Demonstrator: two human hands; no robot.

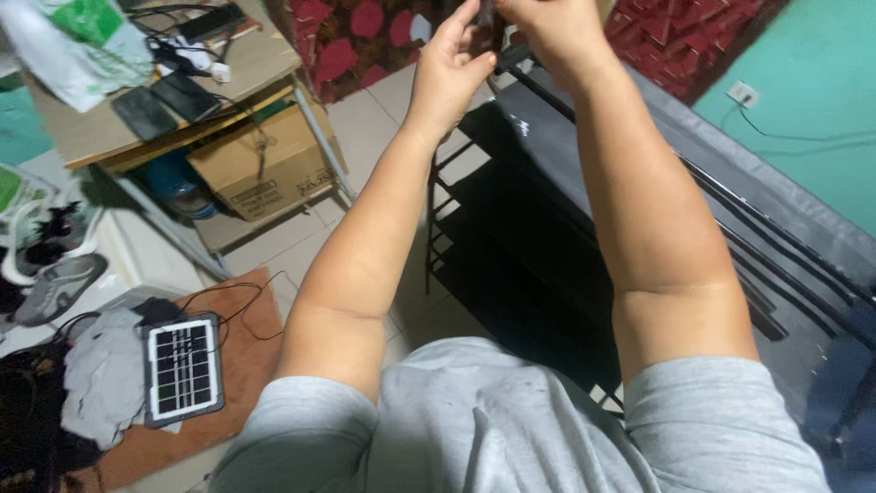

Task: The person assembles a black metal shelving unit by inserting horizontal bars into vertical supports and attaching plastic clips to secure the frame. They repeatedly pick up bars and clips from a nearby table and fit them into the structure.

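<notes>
Occupying the right half of the head view, a black metal rack (pixel 547 237) with a grey fabric cover (pixel 785 210) was seen standing on the tiled floor (pixel 365 119). Both bare forearms were raised over it toward the top edge of the view. At upper left, a wooden tabletop (pixel 251 59) was seen carrying two dark phones (pixel 164 102) and a white plastic bag (pixel 78 46); a cardboard box (pixel 265 164) was stored on the shelf beneath it. A small solar panel (pixel 182 370) was laid on a brown board (pixel 251 365) at lower left, beside a grey cloth (pixel 105 374).

The left hand (pixel 452 68) and the right hand (pixel 547 27) were held together at the top edge. A small dark object (pixel 485 18) was pinched between the fingers of both, above the rack's upper rail. The left grip was closed around its lower part. The right grip was pressed on it from the other side; its fingertips were cut off by the frame edge.
</notes>
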